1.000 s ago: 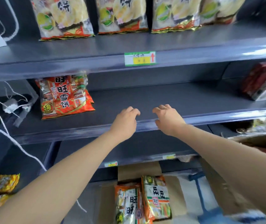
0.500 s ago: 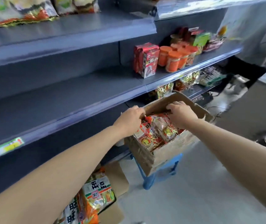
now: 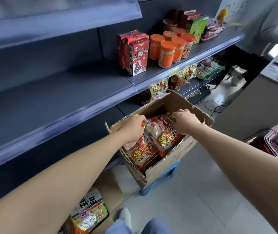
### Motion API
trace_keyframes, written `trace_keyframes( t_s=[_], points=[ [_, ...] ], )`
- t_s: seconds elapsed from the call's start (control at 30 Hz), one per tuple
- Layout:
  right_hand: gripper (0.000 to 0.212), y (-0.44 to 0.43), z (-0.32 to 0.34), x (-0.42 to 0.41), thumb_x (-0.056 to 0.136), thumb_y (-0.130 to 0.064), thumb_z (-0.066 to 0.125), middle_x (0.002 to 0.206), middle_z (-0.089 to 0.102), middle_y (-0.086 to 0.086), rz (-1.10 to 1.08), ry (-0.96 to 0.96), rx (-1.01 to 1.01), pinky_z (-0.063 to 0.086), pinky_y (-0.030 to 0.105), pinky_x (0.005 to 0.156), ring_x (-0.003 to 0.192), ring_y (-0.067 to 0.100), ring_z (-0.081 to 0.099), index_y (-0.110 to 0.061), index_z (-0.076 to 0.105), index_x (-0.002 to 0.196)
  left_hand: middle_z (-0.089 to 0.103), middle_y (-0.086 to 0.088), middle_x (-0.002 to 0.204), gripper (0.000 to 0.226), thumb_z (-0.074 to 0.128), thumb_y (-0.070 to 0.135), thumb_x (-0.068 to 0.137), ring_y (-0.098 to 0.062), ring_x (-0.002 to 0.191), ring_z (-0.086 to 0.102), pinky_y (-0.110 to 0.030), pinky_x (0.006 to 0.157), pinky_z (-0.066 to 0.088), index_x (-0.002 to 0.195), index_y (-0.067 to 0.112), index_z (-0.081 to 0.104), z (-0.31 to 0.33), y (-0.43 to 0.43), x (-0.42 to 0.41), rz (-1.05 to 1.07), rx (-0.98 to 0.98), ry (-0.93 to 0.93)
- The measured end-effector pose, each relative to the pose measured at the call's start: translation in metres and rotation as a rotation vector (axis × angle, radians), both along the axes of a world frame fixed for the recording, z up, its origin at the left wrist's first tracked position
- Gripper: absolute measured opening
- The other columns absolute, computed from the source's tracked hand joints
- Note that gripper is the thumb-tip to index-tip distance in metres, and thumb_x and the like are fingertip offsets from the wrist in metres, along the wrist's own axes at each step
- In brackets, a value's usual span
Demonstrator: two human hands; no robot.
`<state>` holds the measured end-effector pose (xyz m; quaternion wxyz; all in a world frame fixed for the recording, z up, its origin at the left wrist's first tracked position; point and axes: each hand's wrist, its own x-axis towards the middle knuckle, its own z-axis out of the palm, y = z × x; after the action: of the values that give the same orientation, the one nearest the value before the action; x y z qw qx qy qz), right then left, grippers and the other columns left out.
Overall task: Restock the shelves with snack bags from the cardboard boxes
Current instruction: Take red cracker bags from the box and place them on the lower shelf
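Inside the open cardboard box (image 3: 172,159), which sits on a blue stool (image 3: 158,181) beside the shelves, both my hands meet the topmost red snack bag (image 3: 164,132). My left hand (image 3: 132,127) has its fingers curled closed on the bag's upper left corner; my right hand (image 3: 184,120) pinches the upper right edge. More red bags (image 3: 141,151) lie stacked beneath it. Along my left, the grey middle shelf (image 3: 53,102) is bare up to the red cartons (image 3: 133,51) and orange-lidded jars (image 3: 167,51). Near my feet, a second box (image 3: 113,195) holds green-labelled bags (image 3: 89,211).
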<state>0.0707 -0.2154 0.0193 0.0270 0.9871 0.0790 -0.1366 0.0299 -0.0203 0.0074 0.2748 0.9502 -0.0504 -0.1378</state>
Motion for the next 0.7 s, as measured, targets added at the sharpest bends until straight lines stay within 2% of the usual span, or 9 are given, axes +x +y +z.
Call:
trace_keyframes(
  t_s=[0.17,0.3,0.37,0.47,0.53,0.6,0.63,0.7],
  points=[
    [0.042,-0.014,-0.032,0.031,0.09,-0.008,0.05,0.123,0.054,0.006,0.001,0.095,-0.018,0.046,0.037,0.085,0.117,0.027,0.045,-0.017,0.053,0.131,0.051,-0.004,0.126,0.033,0.045,0.003,0.092,-0.02,0.098,0.052,-0.03,0.073,0.043,0.121,0.016,0.055,-0.023,-0.015,0.032,0.019,0.041,0.073],
    [0.036,-0.028,-0.056,0.069,0.089,-0.007,0.052,0.12,0.054,0.006,0.016,0.172,-0.037,0.044,0.035,0.078,0.114,0.027,0.046,-0.015,0.056,0.124,0.048,-0.005,0.125,0.033,0.045,0.002,0.092,-0.024,0.094,0.055,-0.036,0.075,0.048,0.121,0.014,0.053,-0.048,-0.031,0.055,0.084,0.036,0.166],
    [0.036,-0.032,-0.069,0.087,0.089,-0.006,0.05,0.122,0.053,0.008,0.026,0.218,-0.029,0.046,0.037,0.083,0.115,0.029,0.047,-0.014,0.055,0.124,0.05,-0.008,0.123,0.03,0.046,0.002,0.091,-0.026,0.094,0.054,-0.038,0.077,0.047,0.118,0.012,0.054,-0.059,-0.042,0.064,0.137,0.021,0.203],
    [0.044,-0.04,-0.095,0.111,0.089,-0.012,0.05,0.132,0.05,0.011,0.035,0.311,-0.028,0.043,0.044,0.102,0.125,0.033,0.043,-0.014,0.047,0.133,0.053,-0.013,0.12,0.026,0.047,0.006,0.092,-0.026,0.09,0.053,-0.038,0.073,0.043,0.117,0.006,0.053,-0.08,-0.06,0.076,0.218,0.033,0.279],
    [0.05,-0.046,-0.111,0.123,0.09,-0.016,0.05,0.136,0.047,0.013,0.029,0.393,-0.011,0.039,0.047,0.107,0.129,0.036,0.041,-0.016,0.04,0.138,0.05,-0.015,0.128,0.037,0.05,0.01,0.093,-0.026,0.094,0.054,-0.037,0.072,0.043,0.13,0.005,0.045,-0.095,-0.072,0.084,0.294,0.027,0.353],
    [0.05,-0.051,-0.124,0.133,0.093,-0.02,0.049,0.137,0.049,0.014,0.069,0.483,0.007,0.038,0.044,0.108,0.129,0.034,0.044,-0.014,0.037,0.141,0.045,-0.017,0.138,0.06,0.053,0.016,0.094,-0.028,0.101,0.057,-0.031,0.067,0.043,0.146,0.004,0.026,-0.109,-0.083,0.091,0.401,0.012,0.436],
    [0.049,-0.053,-0.13,0.137,0.095,-0.022,0.049,0.138,0.05,0.014,0.091,0.535,0.013,0.038,0.04,0.109,0.129,0.033,0.046,-0.011,0.038,0.142,0.044,-0.017,0.14,0.069,0.054,0.019,0.095,-0.027,0.102,0.057,-0.029,0.065,0.042,0.15,0.003,0.016,-0.115,-0.087,0.094,0.456,0.0,0.478],
    [0.048,-0.057,-0.14,0.142,0.098,-0.025,0.048,0.142,0.048,0.013,0.101,0.638,0.018,0.036,0.034,0.109,0.13,0.03,0.046,-0.006,0.041,0.141,0.041,-0.016,0.144,0.074,0.054,0.022,0.096,-0.024,0.097,0.056,-0.028,0.068,0.042,0.15,0.001,0.008,-0.125,-0.095,0.098,0.539,-0.047,0.56]
  ],
)
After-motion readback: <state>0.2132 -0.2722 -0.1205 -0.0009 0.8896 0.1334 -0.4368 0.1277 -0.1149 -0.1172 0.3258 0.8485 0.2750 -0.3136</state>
